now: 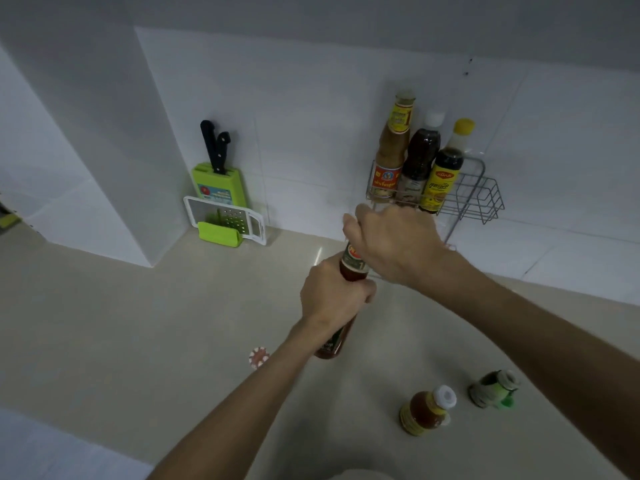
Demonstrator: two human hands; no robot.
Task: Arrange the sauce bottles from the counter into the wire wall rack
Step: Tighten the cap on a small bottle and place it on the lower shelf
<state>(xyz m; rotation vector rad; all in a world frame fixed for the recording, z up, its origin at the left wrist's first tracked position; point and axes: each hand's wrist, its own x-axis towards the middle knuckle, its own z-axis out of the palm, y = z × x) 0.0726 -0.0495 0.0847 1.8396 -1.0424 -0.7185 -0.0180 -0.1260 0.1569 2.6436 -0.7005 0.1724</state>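
Now sauce bottle [351, 268] gripped between both hands

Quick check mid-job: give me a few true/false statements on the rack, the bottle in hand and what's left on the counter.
1. Three bottles stand in the wire rack. True.
2. Both hands hold the red sauce bottle. True: the left hand grips its body and the right hand its top.
3. The rack is full. False: its right end is bare.
4. No bottles remain on the counter. False: a yellow-labelled bottle and a green-labelled bottle stand there.
5. Knives sit in a green block. True.
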